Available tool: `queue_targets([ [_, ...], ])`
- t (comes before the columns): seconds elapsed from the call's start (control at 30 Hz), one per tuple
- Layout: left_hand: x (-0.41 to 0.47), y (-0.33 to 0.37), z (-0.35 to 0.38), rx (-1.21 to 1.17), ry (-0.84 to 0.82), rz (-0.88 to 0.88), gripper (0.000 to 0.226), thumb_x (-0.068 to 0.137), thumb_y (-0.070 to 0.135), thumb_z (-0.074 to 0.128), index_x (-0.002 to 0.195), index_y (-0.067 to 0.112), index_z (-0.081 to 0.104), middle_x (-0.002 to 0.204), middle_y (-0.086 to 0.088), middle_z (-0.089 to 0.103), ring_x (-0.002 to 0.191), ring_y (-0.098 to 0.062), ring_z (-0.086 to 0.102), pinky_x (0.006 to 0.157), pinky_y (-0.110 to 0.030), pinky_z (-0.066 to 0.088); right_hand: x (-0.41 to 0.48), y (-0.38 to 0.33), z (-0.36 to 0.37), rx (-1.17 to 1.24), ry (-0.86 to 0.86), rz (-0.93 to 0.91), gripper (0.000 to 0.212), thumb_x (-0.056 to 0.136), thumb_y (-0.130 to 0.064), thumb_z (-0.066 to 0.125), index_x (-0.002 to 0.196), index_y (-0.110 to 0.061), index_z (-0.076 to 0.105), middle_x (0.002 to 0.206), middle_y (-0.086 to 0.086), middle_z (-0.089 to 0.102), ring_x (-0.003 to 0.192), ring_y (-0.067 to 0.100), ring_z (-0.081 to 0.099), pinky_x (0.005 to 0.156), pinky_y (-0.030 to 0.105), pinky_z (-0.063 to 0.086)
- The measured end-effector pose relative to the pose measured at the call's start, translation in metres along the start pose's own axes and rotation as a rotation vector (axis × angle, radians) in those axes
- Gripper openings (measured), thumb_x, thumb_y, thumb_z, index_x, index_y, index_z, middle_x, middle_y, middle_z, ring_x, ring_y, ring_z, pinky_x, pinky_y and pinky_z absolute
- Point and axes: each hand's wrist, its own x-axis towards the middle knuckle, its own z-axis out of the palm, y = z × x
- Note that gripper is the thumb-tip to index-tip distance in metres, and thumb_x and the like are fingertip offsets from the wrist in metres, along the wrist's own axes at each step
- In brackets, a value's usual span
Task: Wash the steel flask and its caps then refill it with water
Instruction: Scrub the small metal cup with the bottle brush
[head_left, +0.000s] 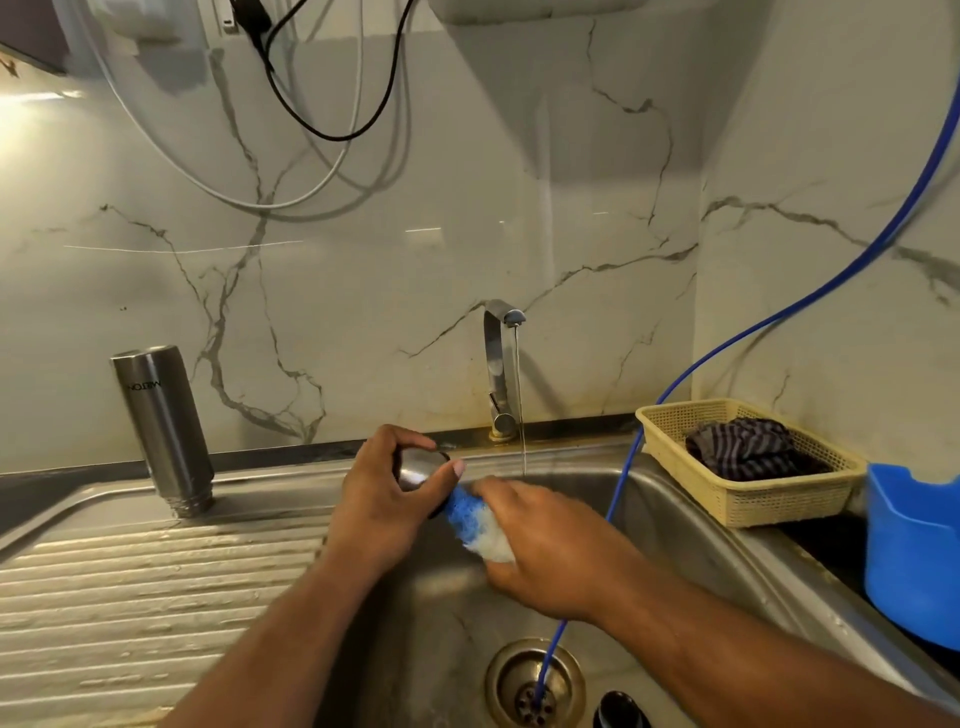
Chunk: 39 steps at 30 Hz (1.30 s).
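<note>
Left hand pinches the steel cap over the sink; right hand grips the scrubber against it. Rotate cap, scrubbing rim and inside; flask stands inverted on the surface.

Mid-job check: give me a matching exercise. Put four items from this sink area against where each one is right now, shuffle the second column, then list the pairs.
Things:
1. flask
2. steel cap
3. sponge
4. cloth

Places:
A. in the basket
B. held by the left hand
C. upside down on the drainboard
D. held by the right hand

Pairs: 1-C, 2-B, 3-D, 4-A
</note>
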Motion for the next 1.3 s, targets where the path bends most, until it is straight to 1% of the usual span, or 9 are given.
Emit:
queue_targets([
  [0.13, 0.007, -0.005, -0.006, 0.126, -0.121, 0.002, 0.01, 0.09, 0.043, 0.071, 0.088, 0.035, 0.064, 0.083, 0.009, 0.069, 0.074, -0.009, 0.065, 0.066, -0.034, 0.057, 0.001, 0.007, -0.009, -0.249, 0.161, -0.164, 0.064, 0.098, -0.046, 0.059, 0.153, -0.028, 0.033, 0.137, -0.003, 0.056, 0.112, 0.015, 0.059, 0.093, 0.032, 0.05],
  [0.27, 0.007, 0.003, -0.021, -0.024, -0.287, -0.09, 0.022, 0.099, 0.034, 0.062, 0.08, 0.022, 0.067, 0.065, 0.009, 0.062, 0.055, -0.005, 0.055, 0.044, -0.024, 0.041, 0.001, 0.022, -0.01, -0.278, 0.259, -0.198, 0.055, 0.095, -0.048, 0.06, 0.145, -0.029, 0.049, 0.125, -0.004, 0.065, 0.105, 0.014, 0.062, 0.082, 0.034, 0.054],
  [0.4, 0.002, 0.013, -0.031, -0.661, -0.4, -0.322, 0.036, 0.094, 0.047, 0.059, 0.09, 0.012, 0.066, 0.071, -0.009, 0.054, 0.044, -0.013, 0.034, 0.04, -0.017, 0.026, 0.003, 0.024, -0.006, -0.059, 0.183, -0.097, 0.057, 0.104, -0.06, 0.032, 0.151, -0.031, 0.043, 0.123, -0.006, 0.068, 0.104, 0.012, 0.061, 0.079, 0.031, 0.045],
  [0.5, 0.0, 0.019, -0.018, -0.915, -0.201, -0.416, 0.045, 0.096, 0.052, 0.056, 0.098, 0.007, 0.058, 0.064, -0.006, 0.057, 0.039, -0.007, 0.033, 0.036, -0.019, 0.03, 0.009, 0.016, -0.002, 0.127, 0.17, -0.037, 0.053, 0.103, -0.063, 0.032, 0.13, -0.024, 0.057, 0.09, -0.004, 0.067, 0.077, 0.011, 0.06, 0.061, 0.03, 0.044],
  [0.67, -0.009, 0.021, 0.0, -0.265, 0.042, -0.169, 0.035, 0.089, 0.055, 0.062, 0.109, 0.027, 0.057, 0.102, -0.005, 0.067, 0.071, -0.011, 0.063, 0.049, -0.015, 0.046, 0.005, 0.005, -0.003, 0.025, 0.028, 0.015, 0.051, 0.097, -0.067, 0.047, 0.126, -0.026, 0.055, 0.096, -0.004, 0.064, 0.08, 0.009, 0.06, 0.067, 0.029, 0.052],
  [0.9, 0.005, 0.005, -0.015, 0.093, -0.324, -0.015, 0.012, 0.097, 0.037, 0.064, 0.09, 0.027, 0.065, 0.08, 0.003, 0.067, 0.059, -0.004, 0.061, 0.049, -0.019, 0.045, 0.0, 0.009, -0.021, -0.253, 0.09, -0.091, 0.041, 0.103, -0.05, 0.045, 0.138, -0.033, 0.036, 0.099, -0.005, 0.061, 0.081, 0.015, 0.056, 0.07, 0.033, 0.046],
  [1.0, 0.001, 0.005, -0.022, -0.153, -0.434, -0.197, 0.027, 0.101, 0.041, 0.055, 0.094, 0.018, 0.065, 0.077, -0.007, 0.061, 0.049, -0.01, 0.048, 0.04, -0.022, 0.032, 0.002, 0.014, -0.018, -0.214, 0.147, -0.093, 0.042, 0.102, -0.056, 0.035, 0.134, -0.034, 0.049, 0.112, -0.007, 0.066, 0.09, 0.011, 0.059, 0.082, 0.034, 0.051],
  [1.13, 0.002, 0.001, -0.019, -0.637, -0.23, -0.599, 0.046, 0.093, 0.053, 0.061, 0.103, 0.008, 0.063, 0.064, -0.007, 0.055, 0.041, -0.008, 0.031, 0.041, -0.02, 0.027, 0.003, 0.013, -0.016, -0.141, 0.177, -0.109, 0.041, 0.103, -0.055, 0.044, 0.139, -0.035, 0.05, 0.115, -0.008, 0.065, 0.096, 0.01, 0.058, 0.085, 0.034, 0.051],
  [1.3, 0.002, 0.004, -0.019, -0.68, -0.209, -0.756, 0.04, 0.095, 0.052, 0.056, 0.091, 0.012, 0.057, 0.053, 0.001, 0.045, 0.038, -0.007, 0.027, 0.037, -0.017, 0.023, -0.001, 0.017, -0.02, -0.414, 0.342, -0.24, 0.065, 0.075, -0.035, 0.086, 0.135, -0.039, 0.063, 0.097, 0.002, 0.068, 0.077, 0.015, 0.063, 0.055, 0.03, 0.046],
])
